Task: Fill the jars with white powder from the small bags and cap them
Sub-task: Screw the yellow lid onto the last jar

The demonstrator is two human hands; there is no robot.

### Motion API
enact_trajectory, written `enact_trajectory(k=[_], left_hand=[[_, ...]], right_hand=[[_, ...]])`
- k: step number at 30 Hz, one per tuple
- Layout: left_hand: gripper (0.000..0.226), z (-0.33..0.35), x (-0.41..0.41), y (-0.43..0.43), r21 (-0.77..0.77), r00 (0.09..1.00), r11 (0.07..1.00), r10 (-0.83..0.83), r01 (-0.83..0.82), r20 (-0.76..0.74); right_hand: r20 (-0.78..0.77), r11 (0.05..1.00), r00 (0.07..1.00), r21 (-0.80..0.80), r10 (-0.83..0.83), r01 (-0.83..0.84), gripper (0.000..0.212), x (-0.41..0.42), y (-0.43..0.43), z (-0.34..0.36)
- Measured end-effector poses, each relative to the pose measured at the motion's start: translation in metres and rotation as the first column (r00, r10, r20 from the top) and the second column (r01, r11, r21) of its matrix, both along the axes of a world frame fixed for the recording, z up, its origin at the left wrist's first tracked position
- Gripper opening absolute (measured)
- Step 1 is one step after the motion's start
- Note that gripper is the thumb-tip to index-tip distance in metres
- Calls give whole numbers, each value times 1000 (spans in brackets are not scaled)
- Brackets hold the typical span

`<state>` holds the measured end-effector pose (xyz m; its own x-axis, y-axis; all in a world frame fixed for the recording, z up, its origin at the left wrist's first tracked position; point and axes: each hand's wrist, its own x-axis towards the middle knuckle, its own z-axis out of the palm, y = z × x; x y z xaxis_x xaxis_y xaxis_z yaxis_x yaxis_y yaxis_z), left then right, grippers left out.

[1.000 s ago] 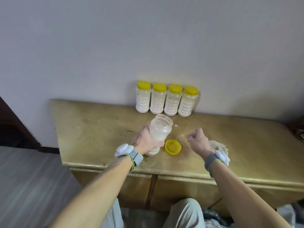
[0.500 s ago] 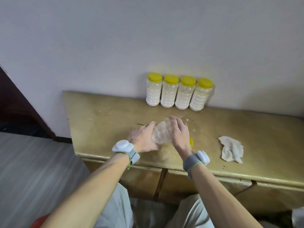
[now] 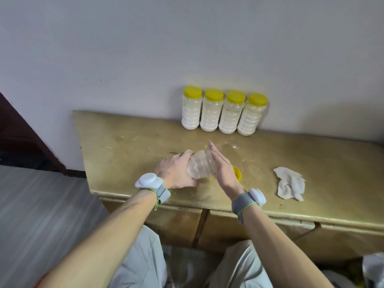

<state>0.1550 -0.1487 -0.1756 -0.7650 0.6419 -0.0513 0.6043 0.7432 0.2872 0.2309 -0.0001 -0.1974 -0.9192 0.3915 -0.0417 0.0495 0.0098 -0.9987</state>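
left hand [image 3: 175, 170]: fingers [image 3: 184, 154] curl round jar [image 3: 200, 166] | right hand [image 3: 224, 170]: fingers [image 3: 214, 152] straight, touching jar

Tilted jar [image 3: 200, 166] in L hand [image 3: 176, 170]

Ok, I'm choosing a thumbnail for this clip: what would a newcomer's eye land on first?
Front and centre, the left hand grips a clear jar tipped sideways while the right hand presses flat against its other end. Behind them, four yellow-capped jars of white powder line the wall, and a crumpled white cloth lies to the right.
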Motion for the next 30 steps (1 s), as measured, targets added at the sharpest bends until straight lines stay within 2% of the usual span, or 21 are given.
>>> enact_trajectory(k=[2,4,5,7,10,12,14,22,23,26,30], left_hand=[[82,-1,-2,-1,-34,1000,999,-3,2,-15],[81,-1,-2,-1,-42,1000,999,5,-6,-22],[80,-1,-3,-2,-30,1000,999,16,-17,-12],[79,-3,-5,-2,-8,999,999,31,-31,5],[79,-2,-5,-2,2,1000,1000,26,-26,8],[80,-3,-5,-1,-16,1000,1000,11,-11,-3],[82,-4,-4,0,-29,1000,1000,1,-1,-14],[83,-7,-2,2,-56,997,998,-46,42,-60],[82,-7,-2,1,-59,997,997,-46,42,-63],[82,-7,-2,2,-60,997,997,-50,46,-59],[81,-8,-2,3,-71,995,996,-65,60,-77]], right_hand=[[107,990,994,138,-9,-6,41,1,18,4],[190,933,961,336,-199,127,43,6,35,5],[233,881,935,452,-266,138,46,9,41,4],[365,764,883,645,-296,-11,63,20,50,-1],[528,623,793,740,-306,-253,93,35,51,-11],[530,580,785,765,-319,-281,89,38,50,-18],[506,581,802,772,-317,-257,85,39,51,-18],[432,695,901,662,-48,-280,95,24,53,20],[436,749,900,600,-12,-281,93,23,53,27],[415,923,900,278,137,-268,78,25,55,43],[348,970,910,11,224,-243,61,29,57,39]])
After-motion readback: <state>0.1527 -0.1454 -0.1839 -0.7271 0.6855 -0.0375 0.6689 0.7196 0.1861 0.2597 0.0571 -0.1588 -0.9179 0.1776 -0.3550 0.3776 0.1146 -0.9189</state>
